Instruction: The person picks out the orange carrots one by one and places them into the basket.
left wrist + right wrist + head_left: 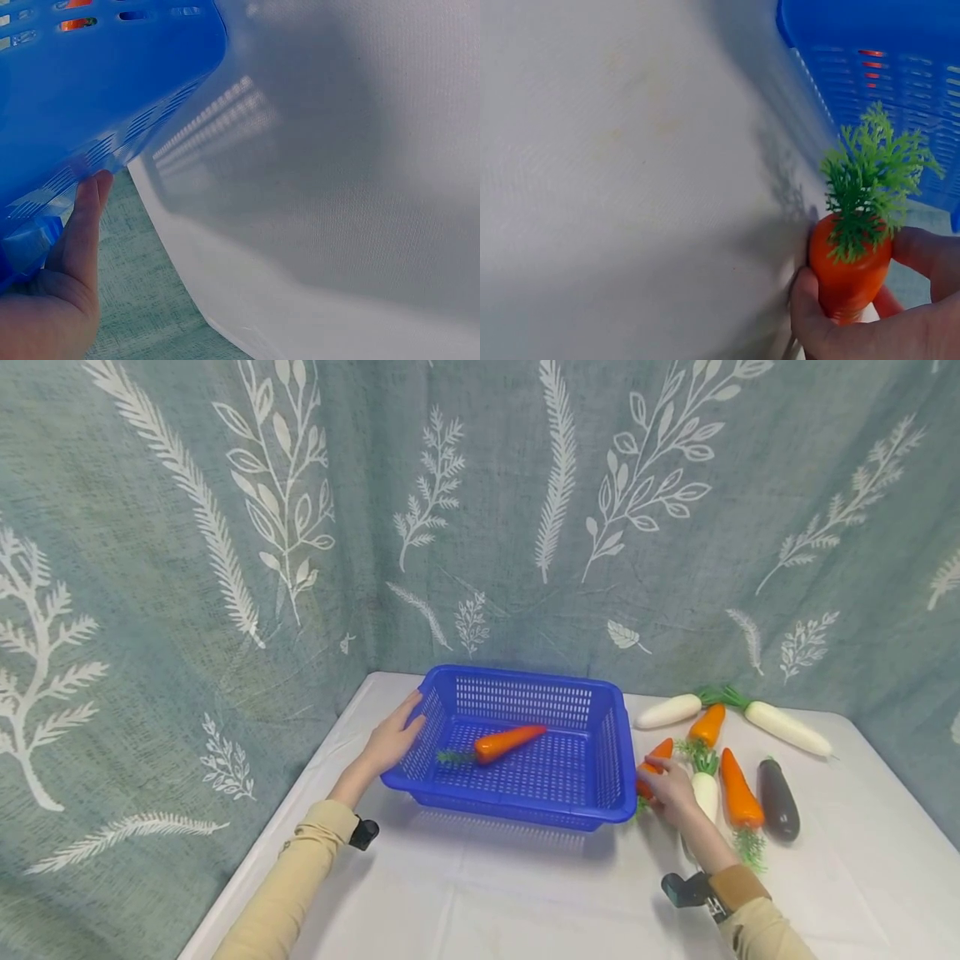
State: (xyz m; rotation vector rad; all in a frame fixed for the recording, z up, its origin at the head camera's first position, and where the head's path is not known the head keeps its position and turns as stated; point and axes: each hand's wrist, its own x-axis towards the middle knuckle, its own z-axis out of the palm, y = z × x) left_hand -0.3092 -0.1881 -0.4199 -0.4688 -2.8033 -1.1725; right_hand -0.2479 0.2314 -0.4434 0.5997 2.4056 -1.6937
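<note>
Apparently at pickup, the right hand (672, 787) pinches a carrot (851, 274) beside the right edge of the blue basket (517, 802); the left hand (392, 737), fingers straight, touches the left edge. Clearing the rim likely calls for lifting.

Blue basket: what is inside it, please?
One orange carrot with green leaves lies inside the blue basket; anything directly beneath the carrot is covered and cannot be seen.

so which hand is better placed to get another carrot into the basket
Right, probably: the right hand holds a carrot beside the blue basket, while the left hand touches the basket's opposite side.
</note>
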